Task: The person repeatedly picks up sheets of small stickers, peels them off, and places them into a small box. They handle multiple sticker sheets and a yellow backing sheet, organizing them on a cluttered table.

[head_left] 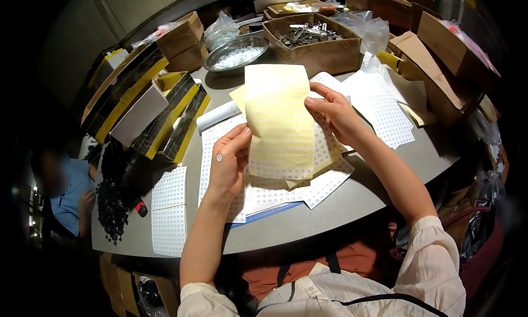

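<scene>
A pale yellow sticker sheet [279,119] is held up over the table between my two hands. Its upper part looks bare, and small printed labels run along its bottom rows. My left hand [230,158] pinches the left edge, with one small round white sticker [219,158] on the back of that hand. On the right edge, my right hand [332,109] grips the sheet between thumb and fingers. Beneath it lies a loose pile of white label sheets [330,185], over a blue-edged board or folder [267,213]. A rolled sheet [219,116] rests at the pile's upper left.
Behind stand a cardboard box of small metal parts [313,52] and a bowl of clear pieces [236,55]. Black-and-yellow boxes [175,113], small black pieces [114,207] and more label sheets [169,212] lie left. Further sheets [382,105] lie right. A person in blue [71,190] is at far left.
</scene>
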`<state>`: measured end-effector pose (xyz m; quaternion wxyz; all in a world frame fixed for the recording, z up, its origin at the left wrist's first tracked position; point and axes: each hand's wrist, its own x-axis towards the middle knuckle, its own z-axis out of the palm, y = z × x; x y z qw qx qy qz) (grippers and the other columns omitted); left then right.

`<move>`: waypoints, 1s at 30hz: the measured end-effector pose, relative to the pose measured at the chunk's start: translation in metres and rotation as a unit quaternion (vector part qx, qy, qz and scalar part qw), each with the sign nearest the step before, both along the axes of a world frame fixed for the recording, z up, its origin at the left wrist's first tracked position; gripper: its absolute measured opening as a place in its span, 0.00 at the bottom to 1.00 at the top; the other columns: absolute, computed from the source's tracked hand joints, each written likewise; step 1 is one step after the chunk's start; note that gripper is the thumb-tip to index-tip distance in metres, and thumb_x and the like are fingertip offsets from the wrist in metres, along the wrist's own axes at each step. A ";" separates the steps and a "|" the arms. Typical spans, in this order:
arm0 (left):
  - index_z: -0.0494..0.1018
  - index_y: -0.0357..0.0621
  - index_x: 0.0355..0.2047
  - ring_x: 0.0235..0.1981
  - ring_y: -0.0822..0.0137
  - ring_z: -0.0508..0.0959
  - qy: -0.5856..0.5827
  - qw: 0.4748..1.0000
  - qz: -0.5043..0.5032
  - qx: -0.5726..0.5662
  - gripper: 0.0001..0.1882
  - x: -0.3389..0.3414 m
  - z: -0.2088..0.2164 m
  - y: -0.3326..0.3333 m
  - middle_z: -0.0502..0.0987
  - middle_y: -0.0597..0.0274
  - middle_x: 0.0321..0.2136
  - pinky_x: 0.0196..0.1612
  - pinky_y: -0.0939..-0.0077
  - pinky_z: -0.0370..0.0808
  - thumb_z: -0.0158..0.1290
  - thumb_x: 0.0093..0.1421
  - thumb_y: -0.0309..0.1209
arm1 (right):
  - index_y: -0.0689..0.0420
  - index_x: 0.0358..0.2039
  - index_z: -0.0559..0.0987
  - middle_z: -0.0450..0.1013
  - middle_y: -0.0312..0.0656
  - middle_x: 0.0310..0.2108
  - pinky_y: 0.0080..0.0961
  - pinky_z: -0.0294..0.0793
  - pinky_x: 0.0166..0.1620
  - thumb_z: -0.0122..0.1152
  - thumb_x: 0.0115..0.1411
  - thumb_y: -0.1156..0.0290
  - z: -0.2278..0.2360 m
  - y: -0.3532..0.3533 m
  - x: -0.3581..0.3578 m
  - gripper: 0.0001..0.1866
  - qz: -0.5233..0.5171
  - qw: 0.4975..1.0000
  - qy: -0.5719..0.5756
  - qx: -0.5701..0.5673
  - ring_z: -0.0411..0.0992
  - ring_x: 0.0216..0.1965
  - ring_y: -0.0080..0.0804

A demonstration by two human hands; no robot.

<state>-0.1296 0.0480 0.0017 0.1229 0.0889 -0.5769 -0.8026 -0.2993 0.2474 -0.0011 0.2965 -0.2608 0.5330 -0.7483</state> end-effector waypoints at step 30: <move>0.70 0.36 0.60 0.33 0.68 0.80 -0.145 0.829 0.129 -0.525 0.32 -0.003 -0.016 -0.002 0.81 0.54 0.38 0.39 0.72 0.78 0.61 0.54 0.31 | 0.65 0.53 0.72 0.78 0.43 0.43 0.21 0.79 0.45 0.58 0.69 0.68 0.018 0.034 -0.056 0.18 -0.226 0.957 0.072 -0.168 0.78 0.40 0.24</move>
